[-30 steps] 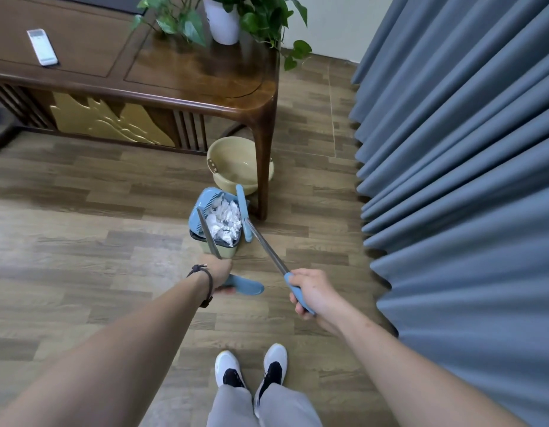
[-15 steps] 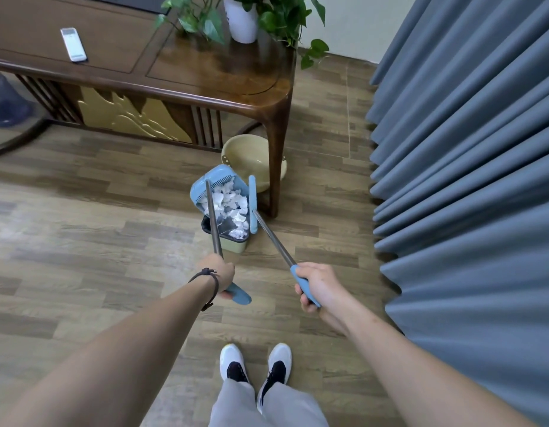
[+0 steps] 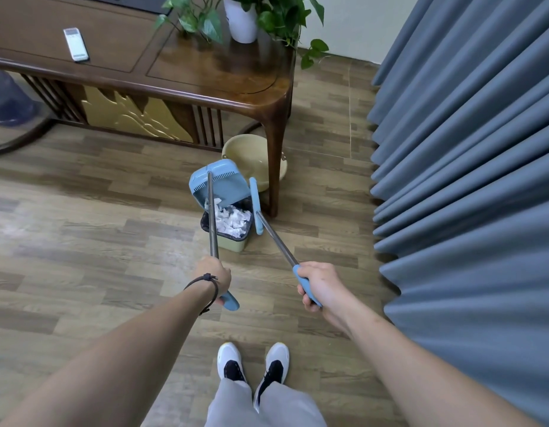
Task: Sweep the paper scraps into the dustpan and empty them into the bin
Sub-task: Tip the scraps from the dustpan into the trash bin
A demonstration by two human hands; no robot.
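Dustpan [image 3: 216, 183] now tipped steeper over bin [image 3: 228, 235]; paper scraps [image 3: 231, 220] have slid from pan into bin, emptying nearly done. Left hand [image 3: 213, 280] clenched on dustpan handle, right hand [image 3: 317, 285] on broom [image 3: 256, 204] beside bin.

A: What is the person wearing on the arms?
B: Nothing's covering them, both forearms are showing bare, no sleeves in view. The left wrist is wearing a thin black cord bracelet [image 3: 209, 285] with a small knot or bead and a loose end hanging.
A: Hands?
B: Left hand [image 3: 214, 274] and right hand [image 3: 320, 285] are going gloveless, no rings visible.
A: Lower down?
B: Light grey trousers [image 3: 260, 405], and white sneakers [image 3: 253, 363] showing black tongues and a yellowish toe edge.
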